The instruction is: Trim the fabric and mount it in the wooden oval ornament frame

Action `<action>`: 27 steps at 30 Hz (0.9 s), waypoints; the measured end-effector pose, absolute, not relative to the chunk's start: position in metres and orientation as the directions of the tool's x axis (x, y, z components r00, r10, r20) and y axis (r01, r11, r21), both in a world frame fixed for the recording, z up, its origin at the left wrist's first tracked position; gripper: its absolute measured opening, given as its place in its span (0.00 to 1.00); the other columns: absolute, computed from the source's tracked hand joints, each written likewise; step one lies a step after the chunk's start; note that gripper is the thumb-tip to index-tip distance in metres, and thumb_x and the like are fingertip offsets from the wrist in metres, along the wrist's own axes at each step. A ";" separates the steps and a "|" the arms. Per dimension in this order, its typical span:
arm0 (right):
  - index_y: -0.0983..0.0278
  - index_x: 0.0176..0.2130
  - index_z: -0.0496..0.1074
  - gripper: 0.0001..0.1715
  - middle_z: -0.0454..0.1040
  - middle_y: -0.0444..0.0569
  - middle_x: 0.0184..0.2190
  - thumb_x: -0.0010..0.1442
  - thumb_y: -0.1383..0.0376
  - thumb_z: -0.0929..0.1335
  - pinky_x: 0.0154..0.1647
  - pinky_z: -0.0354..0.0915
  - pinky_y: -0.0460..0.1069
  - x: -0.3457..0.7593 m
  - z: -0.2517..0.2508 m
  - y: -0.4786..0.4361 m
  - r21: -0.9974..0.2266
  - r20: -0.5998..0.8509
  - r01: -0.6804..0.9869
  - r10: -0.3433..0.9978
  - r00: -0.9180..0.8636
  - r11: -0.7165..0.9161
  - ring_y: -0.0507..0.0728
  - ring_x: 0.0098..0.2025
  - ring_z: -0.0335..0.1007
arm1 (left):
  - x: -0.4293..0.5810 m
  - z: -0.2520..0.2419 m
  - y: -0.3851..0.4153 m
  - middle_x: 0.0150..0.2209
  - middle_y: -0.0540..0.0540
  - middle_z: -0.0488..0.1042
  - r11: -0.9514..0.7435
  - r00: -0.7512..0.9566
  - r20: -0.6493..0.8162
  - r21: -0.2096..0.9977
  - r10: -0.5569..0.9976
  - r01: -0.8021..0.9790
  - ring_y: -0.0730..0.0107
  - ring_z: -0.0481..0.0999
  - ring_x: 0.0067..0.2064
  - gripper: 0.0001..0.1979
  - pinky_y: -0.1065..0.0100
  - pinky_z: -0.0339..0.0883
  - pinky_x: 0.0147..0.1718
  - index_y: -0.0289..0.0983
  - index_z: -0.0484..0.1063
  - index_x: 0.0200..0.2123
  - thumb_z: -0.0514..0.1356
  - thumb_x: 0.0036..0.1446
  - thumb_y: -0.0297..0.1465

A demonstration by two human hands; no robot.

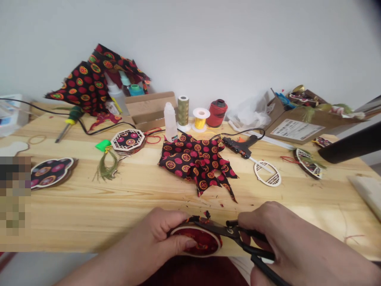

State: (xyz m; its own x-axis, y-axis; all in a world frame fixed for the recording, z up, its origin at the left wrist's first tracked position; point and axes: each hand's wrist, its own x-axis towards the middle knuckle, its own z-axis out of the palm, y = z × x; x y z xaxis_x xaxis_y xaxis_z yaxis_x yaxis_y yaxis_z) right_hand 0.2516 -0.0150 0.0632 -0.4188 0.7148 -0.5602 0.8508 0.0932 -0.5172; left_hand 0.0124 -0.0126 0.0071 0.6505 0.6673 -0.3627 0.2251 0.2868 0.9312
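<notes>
My left hand (160,234) is closed around a small round wooden piece covered in red and black patterned fabric (200,239), held at the near edge of the table. My right hand (285,238) grips black scissors (238,235), whose blades lie across the top rim of that piece at the fabric's edge. A small fabric scrap sticks up just above the blades. A larger piece of the same patterned fabric (196,163) lies on the table behind my hands.
On the wooden table (89,206) are a black glue gun (241,146), a white oval lattice frame (268,173), a glue bottle (170,122), thread spools (200,118), fabric-covered ornaments (128,141), a screwdriver (69,122) and cardboard boxes (293,127). More fabric (95,79) is heaped at the back left.
</notes>
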 end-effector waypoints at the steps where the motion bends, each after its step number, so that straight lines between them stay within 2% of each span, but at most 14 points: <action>1: 0.62 0.25 0.71 0.07 0.68 0.42 0.21 0.47 0.61 0.71 0.20 0.50 0.44 0.252 0.062 -0.016 -0.525 -0.566 0.846 0.708 -0.423 0.086 0.52 0.24 0.60 | 0.013 0.007 -0.013 0.41 0.56 0.82 0.286 0.649 -0.362 0.932 0.669 0.225 0.66 0.78 0.42 0.17 0.69 0.68 0.43 0.50 0.77 0.47 0.60 0.57 0.26; 7: 0.62 0.22 0.70 0.05 0.65 0.40 0.16 0.48 0.65 0.70 0.19 0.48 0.44 0.256 0.060 -0.021 -0.535 -0.548 0.844 0.738 -0.393 0.053 0.50 0.20 0.57 | 0.014 0.006 -0.013 0.40 0.55 0.82 0.294 0.646 -0.365 0.930 0.671 0.220 0.65 0.78 0.42 0.16 0.68 0.69 0.43 0.48 0.78 0.46 0.60 0.57 0.26; 12: 0.63 0.21 0.70 0.09 0.67 0.41 0.16 0.46 0.62 0.72 0.19 0.49 0.43 0.259 0.061 -0.021 -0.570 -0.540 0.821 0.741 -0.400 0.028 0.50 0.20 0.58 | 0.013 0.006 -0.012 0.40 0.56 0.82 0.266 0.647 -0.349 0.937 0.677 0.227 0.66 0.78 0.42 0.17 0.71 0.68 0.42 0.49 0.77 0.46 0.59 0.57 0.25; 16: 0.63 0.23 0.72 0.07 0.68 0.39 0.16 0.48 0.63 0.71 0.17 0.47 0.42 0.261 0.057 -0.023 -0.584 -0.574 0.812 0.715 -0.400 -0.015 0.48 0.18 0.55 | 0.012 0.007 -0.013 0.38 0.57 0.82 0.248 0.655 -0.358 0.934 0.666 0.258 0.67 0.78 0.41 0.17 0.73 0.67 0.41 0.48 0.78 0.45 0.58 0.56 0.23; 22: 0.64 0.21 0.71 0.06 0.67 0.39 0.15 0.47 0.70 0.68 0.16 0.43 0.43 0.262 0.059 -0.018 -0.523 -0.535 0.847 0.737 -0.412 0.094 0.47 0.19 0.55 | 0.009 0.008 -0.012 0.39 0.58 0.82 0.214 0.654 -0.371 0.926 0.659 0.310 0.69 0.78 0.41 0.18 0.73 0.66 0.41 0.49 0.78 0.46 0.59 0.55 0.24; 27: 0.62 0.20 0.70 0.04 0.66 0.39 0.15 0.45 0.70 0.69 0.17 0.46 0.42 0.260 0.067 -0.014 -0.478 -0.532 0.865 0.732 -0.426 0.157 0.48 0.18 0.54 | 0.009 0.010 -0.012 0.40 0.58 0.82 0.240 0.675 -0.384 0.923 0.630 0.301 0.68 0.79 0.41 0.19 0.72 0.68 0.41 0.50 0.76 0.47 0.59 0.56 0.24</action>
State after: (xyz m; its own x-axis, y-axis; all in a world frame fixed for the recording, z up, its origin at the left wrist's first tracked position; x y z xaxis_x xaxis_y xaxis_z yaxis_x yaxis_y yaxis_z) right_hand 0.2605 -0.0144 0.0669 -0.4264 0.7318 -0.5316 0.8645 0.1568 -0.4775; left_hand 0.0094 -0.0124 0.0098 0.6753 0.6296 -0.3842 0.3010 0.2404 0.9228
